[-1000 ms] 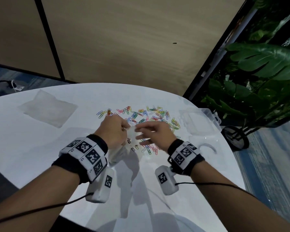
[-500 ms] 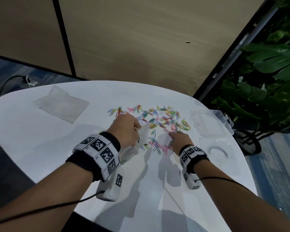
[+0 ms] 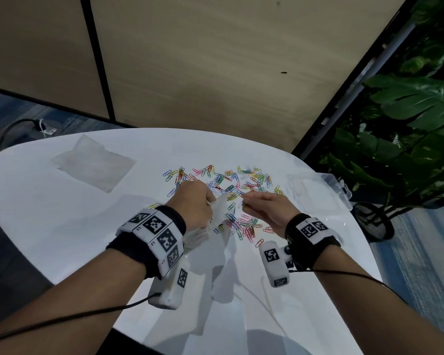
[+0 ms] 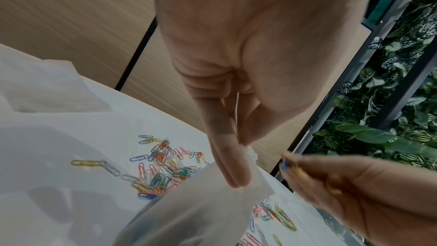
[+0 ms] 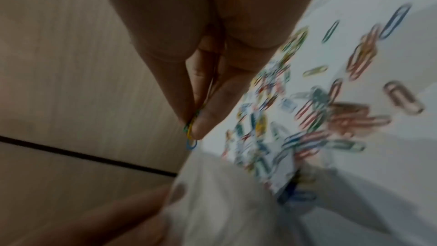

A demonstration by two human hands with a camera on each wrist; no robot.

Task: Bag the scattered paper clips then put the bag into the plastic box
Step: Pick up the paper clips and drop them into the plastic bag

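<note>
- Your left hand pinches the bag mouth, raised above the counter
- Your right hand, beside the bag, pinches a few paper clips between thumb and fingertips

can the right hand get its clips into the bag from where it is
Probably yes: the right hand pinches a few clips right beside the bag, whose rim the left hand holds, with nothing between.
</note>
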